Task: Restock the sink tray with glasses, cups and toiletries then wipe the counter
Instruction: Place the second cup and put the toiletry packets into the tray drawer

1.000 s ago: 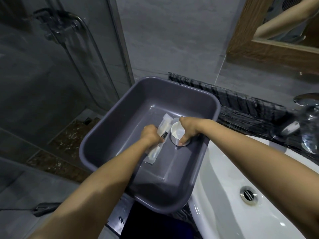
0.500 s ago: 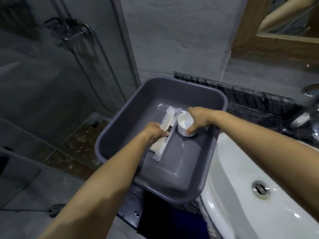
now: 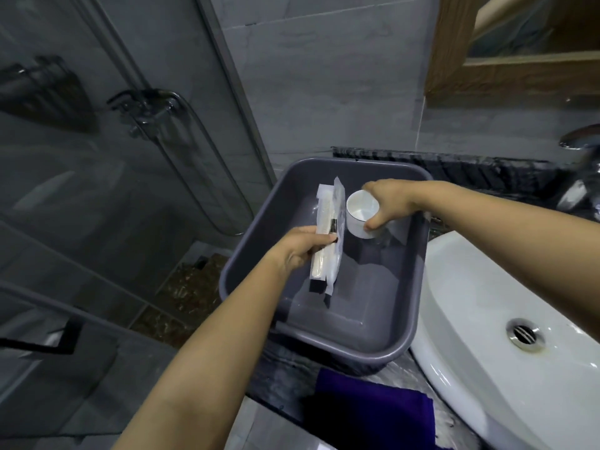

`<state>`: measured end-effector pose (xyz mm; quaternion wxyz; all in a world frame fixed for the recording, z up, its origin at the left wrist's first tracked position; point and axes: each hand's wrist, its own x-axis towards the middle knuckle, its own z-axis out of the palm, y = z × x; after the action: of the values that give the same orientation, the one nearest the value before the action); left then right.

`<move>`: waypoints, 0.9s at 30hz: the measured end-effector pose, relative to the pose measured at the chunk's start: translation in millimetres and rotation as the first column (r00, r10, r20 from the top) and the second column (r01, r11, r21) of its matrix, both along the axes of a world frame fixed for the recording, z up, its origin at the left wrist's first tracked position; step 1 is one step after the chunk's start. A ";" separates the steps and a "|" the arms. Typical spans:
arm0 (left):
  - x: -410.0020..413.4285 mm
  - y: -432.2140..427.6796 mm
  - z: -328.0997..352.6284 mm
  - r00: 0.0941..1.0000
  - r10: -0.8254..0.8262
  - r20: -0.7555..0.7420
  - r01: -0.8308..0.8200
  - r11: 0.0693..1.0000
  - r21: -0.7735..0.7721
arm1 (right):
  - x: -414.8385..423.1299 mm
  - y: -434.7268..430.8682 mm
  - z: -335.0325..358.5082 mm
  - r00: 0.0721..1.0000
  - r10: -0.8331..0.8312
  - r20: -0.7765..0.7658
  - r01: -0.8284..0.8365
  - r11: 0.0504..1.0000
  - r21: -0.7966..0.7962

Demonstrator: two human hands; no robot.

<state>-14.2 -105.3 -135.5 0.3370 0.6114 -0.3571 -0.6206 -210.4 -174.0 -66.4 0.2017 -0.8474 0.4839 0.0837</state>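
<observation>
A grey plastic tub (image 3: pixel 399 336) stands on the dark marble counter left of the sink. My left hand (image 3: pixel 300 250) is inside it, shut on a bundle of wrapped toiletry packets (image 3: pixel 328 235) that stick up above the tub floor. My right hand (image 3: pixel 391 204) grips a small white cup (image 3: pixel 360 217) by its rim and side, held above the tub's right half, close beside the packets. The cup looks empty.
A white basin (image 3: pixel 480 336) with a metal drain (image 3: pixel 524 334) fills the right. A purple cloth (image 3: pixel 373 410) lies on the counter (image 3: pixel 276 378) in front of the tub. A chrome tap (image 3: pixel 581 164) is at far right, a glass shower screen (image 3: pixel 130 190) at left, a wood-framed mirror (image 3: pixel 506 73) above.
Both hands have risen from the tub floor, lifting the packets and the cup. The view has shifted right and down, showing more of the purple cloth and basin.
</observation>
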 end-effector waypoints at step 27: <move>-223.4 19.7 138.7 0.908 -0.209 -0.362 0.187 0.978 -0.095 | -198.1 114.6 153.6 0.911 -0.375 0.173 0.411 0.863 -0.294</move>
<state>-237.7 -85.6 3.1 0.3514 0.4340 -0.3651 -0.7449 -408.5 -59.4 87.2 0.0989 -0.7556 0.6418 -0.0864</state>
